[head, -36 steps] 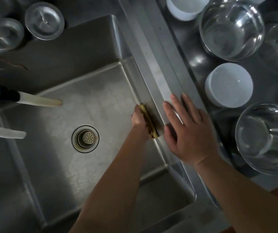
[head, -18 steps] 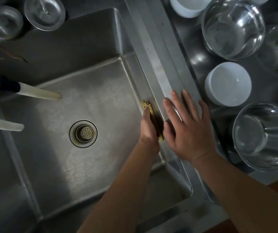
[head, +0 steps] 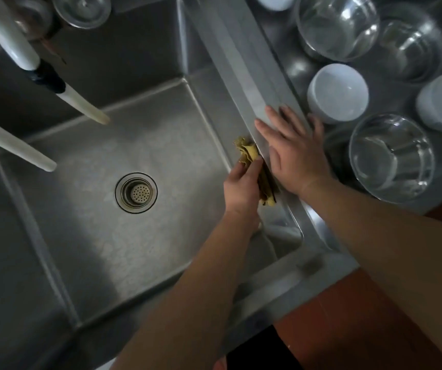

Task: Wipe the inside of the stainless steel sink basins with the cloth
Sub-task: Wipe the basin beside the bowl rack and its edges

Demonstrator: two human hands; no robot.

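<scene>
cloth [head: 252,166] lies lengthwise along the basin's right wall, gripped by left hand [head: 241,190]; right hand [head: 294,153] flat.

A stainless steel counter [head: 289,57] is seen at two o'clock, on which clear glass bowls [head: 337,25] and white bowls [head: 337,93] are set close together; reddish-brown flooring [head: 348,316] is shown at five o'clock; white faucet spouts [head: 14,145] are angled in from nine o'clock; the scene is dimly lit, with one brighter patch near the centre.
</scene>
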